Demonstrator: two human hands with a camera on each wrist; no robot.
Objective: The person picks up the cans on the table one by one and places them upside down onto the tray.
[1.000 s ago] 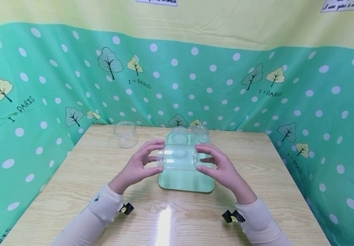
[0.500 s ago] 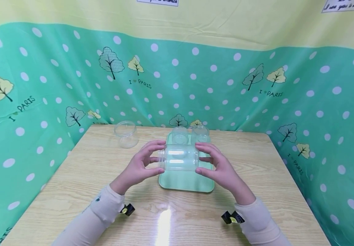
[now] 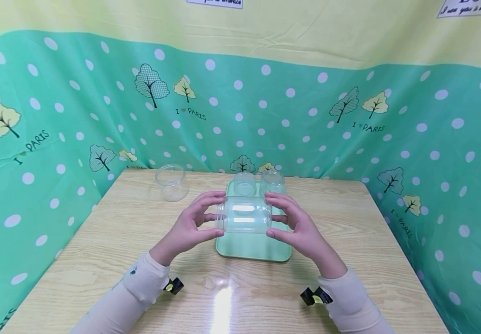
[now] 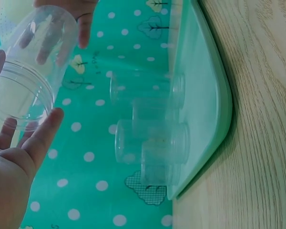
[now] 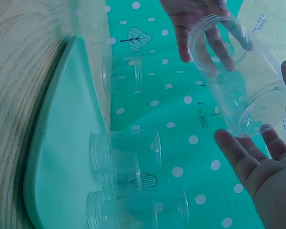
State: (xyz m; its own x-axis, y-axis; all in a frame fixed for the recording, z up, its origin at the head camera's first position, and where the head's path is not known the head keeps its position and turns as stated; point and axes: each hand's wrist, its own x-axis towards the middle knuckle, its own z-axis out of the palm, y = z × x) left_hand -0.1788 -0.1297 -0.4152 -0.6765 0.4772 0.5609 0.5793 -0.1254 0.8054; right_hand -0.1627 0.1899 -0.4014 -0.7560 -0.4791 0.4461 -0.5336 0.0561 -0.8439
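Observation:
A clear plastic jar (image 3: 246, 218) lies on its side in the air over the light green tray (image 3: 253, 250). My left hand (image 3: 190, 225) holds its threaded mouth end, thumb below and fingers above. At the closed base end, my right hand (image 3: 296, 225) holds it the same way. Through the clear wall in the left wrist view, the jar (image 4: 47, 43) shows the right hand's fingers behind it. In the right wrist view, the open mouth of the jar (image 5: 219, 43) points toward the left hand (image 5: 195, 19).
Toward the tray's back stand several clear jars (image 3: 244, 184), threaded ends down in the right wrist view (image 5: 126, 150). Another clear jar (image 3: 172, 183) stands mouth up on the wooden table (image 3: 119, 241), left of the tray. A green patterned cloth (image 3: 240, 116) hangs behind.
The held jar has shifted slightly to the right, and the light streaks on its wall have moved. Both hands stay almost in place; the other jars and the tray stand as before.

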